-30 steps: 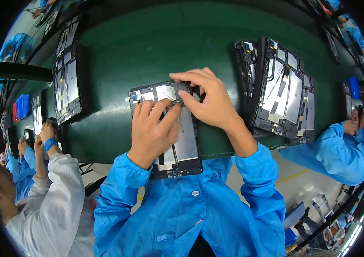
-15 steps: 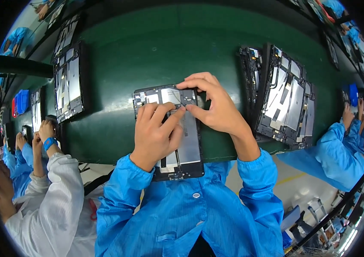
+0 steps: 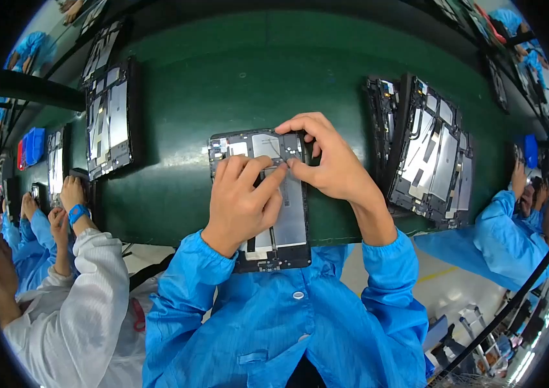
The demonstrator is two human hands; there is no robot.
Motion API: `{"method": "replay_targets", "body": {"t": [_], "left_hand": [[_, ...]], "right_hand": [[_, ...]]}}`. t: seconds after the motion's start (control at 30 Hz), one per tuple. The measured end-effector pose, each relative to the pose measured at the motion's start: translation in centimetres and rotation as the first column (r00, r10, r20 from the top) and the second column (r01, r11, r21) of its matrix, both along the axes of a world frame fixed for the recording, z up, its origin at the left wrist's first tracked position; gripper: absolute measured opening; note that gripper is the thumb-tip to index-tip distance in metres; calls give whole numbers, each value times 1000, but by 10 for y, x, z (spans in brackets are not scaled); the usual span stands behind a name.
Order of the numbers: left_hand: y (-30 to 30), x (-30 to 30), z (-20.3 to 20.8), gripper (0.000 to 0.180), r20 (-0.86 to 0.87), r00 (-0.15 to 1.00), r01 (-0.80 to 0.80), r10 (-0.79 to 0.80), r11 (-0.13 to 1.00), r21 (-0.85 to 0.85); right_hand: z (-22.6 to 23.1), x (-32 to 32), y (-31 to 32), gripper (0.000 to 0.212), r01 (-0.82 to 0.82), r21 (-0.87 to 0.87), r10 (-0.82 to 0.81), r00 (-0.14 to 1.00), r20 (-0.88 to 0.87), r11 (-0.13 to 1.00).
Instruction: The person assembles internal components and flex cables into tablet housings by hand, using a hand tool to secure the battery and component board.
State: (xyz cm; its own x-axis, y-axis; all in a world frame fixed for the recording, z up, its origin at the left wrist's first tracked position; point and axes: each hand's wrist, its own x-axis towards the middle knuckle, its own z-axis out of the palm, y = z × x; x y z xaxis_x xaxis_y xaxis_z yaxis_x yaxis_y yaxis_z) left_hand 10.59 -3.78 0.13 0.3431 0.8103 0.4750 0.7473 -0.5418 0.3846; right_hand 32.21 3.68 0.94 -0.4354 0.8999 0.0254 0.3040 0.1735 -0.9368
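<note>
An opened tablet [image 3: 292, 223] with silver battery panels and a black frame lies in front of me, its lower end reaching past the table's front edge against my blue coat. Across its left half rests my left hand [image 3: 241, 200], fingers apart and bent, the index fingertip pressing near the upper right connectors. My right hand [image 3: 336, 168] grips the upper right corner, with the index finger on the top edge and the thumb on the inner face. Thumb and left index fingertip almost meet. Any small part under these fingertips is hidden.
Stacked opened tablets [image 3: 426, 155] lean on the right of the green table [image 3: 242, 97]; more tablets [image 3: 109, 123] lie at the left. A co-worker's hand [image 3: 72, 193] with a blue wristband is at the left table edge. Blue bins [image 3: 32, 147] stand farther out.
The view has shifted slightly, so the table and stacks sit a little farther right. Both hands keep nearly the same pose on the tablet, with only small fingertip movement.
</note>
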Motion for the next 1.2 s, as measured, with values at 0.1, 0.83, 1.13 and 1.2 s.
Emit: {"method": "replay_targets", "body": {"t": [0.1, 0.83, 1.13, 1.2], "left_hand": [[1, -2, -1, 40, -13, 1000, 1, -1, 1000, 12], [3, -13, 5, 41, 138, 989, 63, -59, 998, -26], [9, -30, -42, 42, 821, 512, 129, 253, 922, -365], [-8, -45, -66, 40, 853, 450, 118, 265, 929, -351]], "right_hand": [[1, -3, -1, 56, -9, 18, 9, 1000, 18, 1000], [61, -345, 287, 32, -218, 364, 80, 930, 358, 906], [34, -528, 394, 76, -190, 306, 67, 926, 371, 933], [25, -547, 410, 84, -168, 244, 79, 938, 337, 955]]}}
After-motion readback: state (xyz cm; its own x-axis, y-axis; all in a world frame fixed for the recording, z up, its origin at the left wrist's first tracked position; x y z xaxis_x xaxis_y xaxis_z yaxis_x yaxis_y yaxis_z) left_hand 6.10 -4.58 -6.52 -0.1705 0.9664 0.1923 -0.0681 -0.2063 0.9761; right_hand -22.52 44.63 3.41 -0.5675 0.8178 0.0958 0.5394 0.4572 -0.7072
